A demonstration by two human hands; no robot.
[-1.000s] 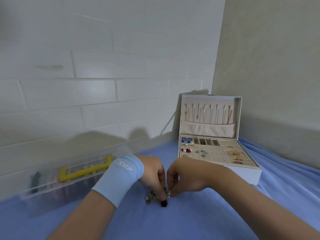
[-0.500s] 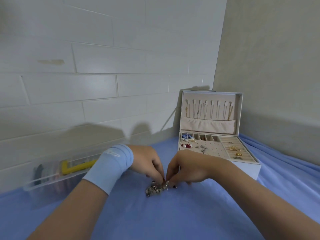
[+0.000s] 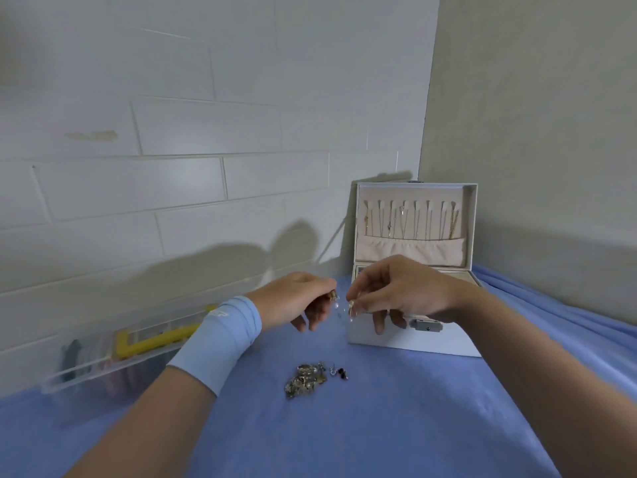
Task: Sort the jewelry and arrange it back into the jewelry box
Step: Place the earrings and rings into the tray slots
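- hovering above the blue cloth [image 3: 344,429], the left hand [image 3: 296,300] and the right hand [image 3: 400,293] are held close together, fingertips nearly meeting, in front of the jewelry box [image 3: 448,343].
- a small gold-coloured piece [image 3: 332,297] is pinched between the left thumb and forefinger; the other left fingers are loosely curled beneath and nothing is seen in them.
- a small pale piece [image 3: 351,304] is pinched between the right thumb and forefinger; the remaining right fingers are hung downward, loosely bent, in front of the box's front wall.
- whether the two pinched pieces are joined or separate cannot be told, as both are tiny and blurred.
- the pile of jewelry [image 3: 305,379] is left on the cloth below the hands, well clear of them; a small dark piece [image 3: 342,373] is seen just beside it on the right.
- the box is set open near the corner of the walls, its lid [image 3: 417,184] stood upright; necklaces [image 3: 410,220] are hung in a row inside the lid above a gathered pouch [image 3: 413,251].
- the box's tray is mostly hidden by the right hand.
- a grey latch [image 3: 427,326] is fixed on the front wall, just beside the right fingers.
- a light blue wristband [image 3: 220,336] is worn on the left wrist.
- a clear plastic case [image 3: 86,370] with a yellow handle [image 3: 155,339] is laid at the left along the brick wall [image 3: 172,132].
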